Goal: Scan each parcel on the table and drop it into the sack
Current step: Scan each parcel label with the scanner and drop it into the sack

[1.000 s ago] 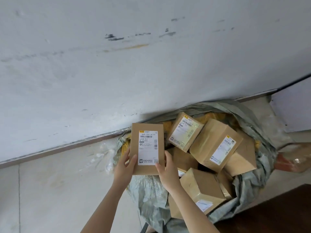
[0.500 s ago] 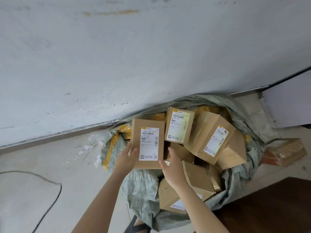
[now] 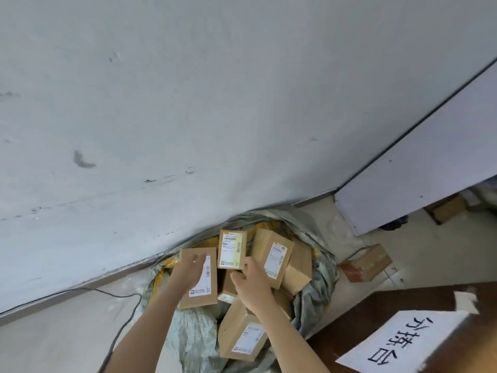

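Observation:
A flat brown parcel [image 3: 210, 302] with a white label lies at the left side of the grey-green sack [image 3: 321, 286] on the floor by the wall. My left hand [image 3: 188, 273] hovers over this parcel with its fingers stretched out and does not grip it. To the right, my right hand [image 3: 250, 284] hangs over the sack's middle, fingers loosely curled and holding nothing. Several other brown labelled boxes fill the sack, among them an upright box [image 3: 232, 249], a tilted box [image 3: 273, 257] and a near box [image 3: 242, 332].
The dark brown table [image 3: 403, 305] shows at the lower right with a white paper sign [image 3: 408, 343] on it. A taped box [image 3: 368, 262] lies on the floor right of the sack. A black cable [image 3: 118, 294] runs along the floor at left. A white panel [image 3: 416, 179] leans at right.
Both hands have let go of the flat parcel, which now lies in the sack. The right hand drew back over the sack's middle. My view has lifted and swung right, so the table shows.

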Action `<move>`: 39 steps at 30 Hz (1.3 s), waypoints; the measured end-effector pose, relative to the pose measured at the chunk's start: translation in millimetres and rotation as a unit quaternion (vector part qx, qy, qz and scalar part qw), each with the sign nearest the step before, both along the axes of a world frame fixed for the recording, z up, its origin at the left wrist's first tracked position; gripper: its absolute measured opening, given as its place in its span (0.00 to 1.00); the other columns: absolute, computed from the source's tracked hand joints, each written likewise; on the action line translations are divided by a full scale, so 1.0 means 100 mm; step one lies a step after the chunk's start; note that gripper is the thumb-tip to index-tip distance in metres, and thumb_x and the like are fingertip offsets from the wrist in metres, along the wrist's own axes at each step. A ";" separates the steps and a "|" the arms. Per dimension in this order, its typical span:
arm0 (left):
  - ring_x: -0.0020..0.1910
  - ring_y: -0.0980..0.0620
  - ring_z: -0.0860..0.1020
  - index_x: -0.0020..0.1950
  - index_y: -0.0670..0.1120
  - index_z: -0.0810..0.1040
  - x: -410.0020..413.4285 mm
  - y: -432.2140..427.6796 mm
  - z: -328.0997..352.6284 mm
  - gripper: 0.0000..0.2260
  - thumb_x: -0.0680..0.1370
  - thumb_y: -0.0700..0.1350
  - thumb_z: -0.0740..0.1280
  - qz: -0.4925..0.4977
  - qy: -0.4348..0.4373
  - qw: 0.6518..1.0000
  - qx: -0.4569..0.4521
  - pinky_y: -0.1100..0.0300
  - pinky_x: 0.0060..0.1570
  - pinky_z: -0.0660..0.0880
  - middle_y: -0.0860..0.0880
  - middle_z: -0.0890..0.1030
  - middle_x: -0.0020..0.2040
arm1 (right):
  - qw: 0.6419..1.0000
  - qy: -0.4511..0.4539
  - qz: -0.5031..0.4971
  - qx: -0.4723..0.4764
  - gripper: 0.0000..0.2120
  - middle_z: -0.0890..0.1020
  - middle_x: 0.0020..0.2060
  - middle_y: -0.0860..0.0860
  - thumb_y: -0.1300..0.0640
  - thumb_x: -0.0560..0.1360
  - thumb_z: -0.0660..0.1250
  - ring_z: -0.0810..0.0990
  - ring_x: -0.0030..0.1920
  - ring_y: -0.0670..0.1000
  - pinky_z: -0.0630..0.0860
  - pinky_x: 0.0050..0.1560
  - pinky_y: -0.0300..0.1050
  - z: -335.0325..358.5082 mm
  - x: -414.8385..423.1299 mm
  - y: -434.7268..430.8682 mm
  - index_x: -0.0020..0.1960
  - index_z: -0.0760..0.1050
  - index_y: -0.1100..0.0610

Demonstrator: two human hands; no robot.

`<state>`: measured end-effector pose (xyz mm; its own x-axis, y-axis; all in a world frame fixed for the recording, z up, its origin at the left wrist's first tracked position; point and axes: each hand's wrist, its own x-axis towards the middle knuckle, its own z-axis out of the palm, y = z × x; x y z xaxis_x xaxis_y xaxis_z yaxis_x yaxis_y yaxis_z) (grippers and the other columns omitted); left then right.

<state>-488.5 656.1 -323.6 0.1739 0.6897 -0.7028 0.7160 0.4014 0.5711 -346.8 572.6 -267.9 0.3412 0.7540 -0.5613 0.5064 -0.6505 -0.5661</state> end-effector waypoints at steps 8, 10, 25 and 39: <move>0.60 0.44 0.75 0.67 0.45 0.73 0.74 -0.50 1.48 0.19 0.82 0.53 0.55 -0.163 0.027 0.982 0.097 0.54 0.53 0.70 0.44 0.77 0.63 | 0.994 -0.100 0.021 0.043 0.17 0.74 0.61 0.56 0.54 0.79 0.60 0.75 0.59 0.55 0.72 0.58 0.47 1.40 0.49 -0.47 0.65 0.70 0.59; 0.62 0.44 0.75 0.66 0.45 0.73 0.95 -0.68 1.84 0.18 0.82 0.52 0.55 -0.202 0.031 0.970 0.133 0.55 0.54 0.70 0.45 0.77 0.64 | 0.990 -0.128 0.011 0.054 0.15 0.74 0.61 0.58 0.56 0.79 0.59 0.75 0.59 0.57 0.74 0.58 0.50 1.67 0.63 -0.70 0.64 0.70 0.61; 0.60 0.45 0.75 0.62 0.47 0.76 2.38 -3.25 3.59 0.13 0.79 0.48 0.61 -0.462 0.048 0.821 0.332 0.49 0.62 0.73 0.46 0.76 0.62 | 0.965 -0.218 -0.095 0.111 0.09 0.76 0.52 0.55 0.57 0.78 0.58 0.75 0.51 0.55 0.73 0.51 0.49 3.06 1.80 -3.78 0.56 0.71 0.59; 0.65 0.46 0.71 0.71 0.46 0.64 4.20 -4.35 3.83 0.23 0.78 0.51 0.63 -0.622 0.014 0.708 0.334 0.52 0.63 0.71 0.46 0.71 0.67 | 0.926 -0.196 -0.319 0.052 0.22 0.73 0.65 0.56 0.56 0.77 0.61 0.74 0.62 0.57 0.74 0.58 0.48 3.17 3.45 -5.68 0.71 0.65 0.53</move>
<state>-68.7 220.9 59.2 0.9311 0.1949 -0.3085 0.2931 -0.9029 0.3144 -1.5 4.4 49.2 0.8978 0.3722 -0.2353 0.2180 -0.8399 -0.4971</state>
